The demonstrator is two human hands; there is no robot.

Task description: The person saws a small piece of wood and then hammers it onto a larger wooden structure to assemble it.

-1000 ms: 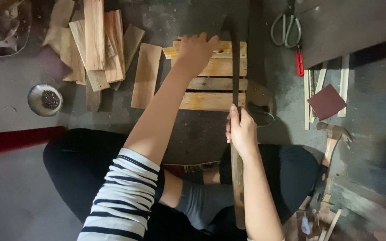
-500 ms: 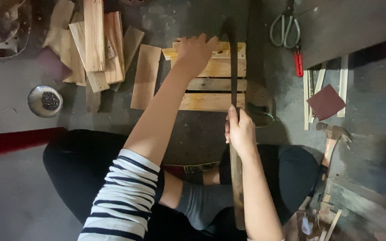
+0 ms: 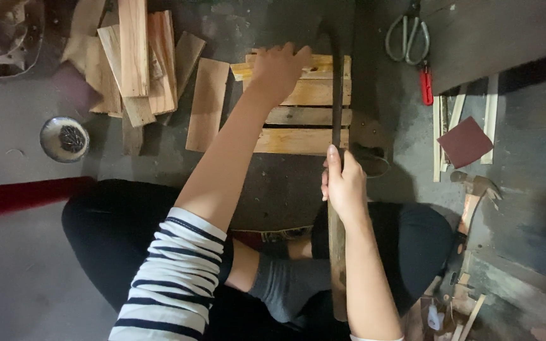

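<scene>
In the upper middle of the frame I see the slatted wood panel (image 3: 301, 113) lying crosswise under my flat left hand (image 3: 279, 66), while my right hand (image 3: 344, 186), just below it, is closed around the long dark blade (image 3: 337, 95) running straight up across the slats.

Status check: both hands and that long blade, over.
Left hand flat on the slatted wood panel. Right hand gripping the long dark blade, laid across the slats. Nothing blocking.

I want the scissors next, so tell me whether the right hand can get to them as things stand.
Probably not at once: the right hand is wrapped around the long dark blade. The scissors lie uncovered on the floor beyond it, so the path itself looks free.
</scene>
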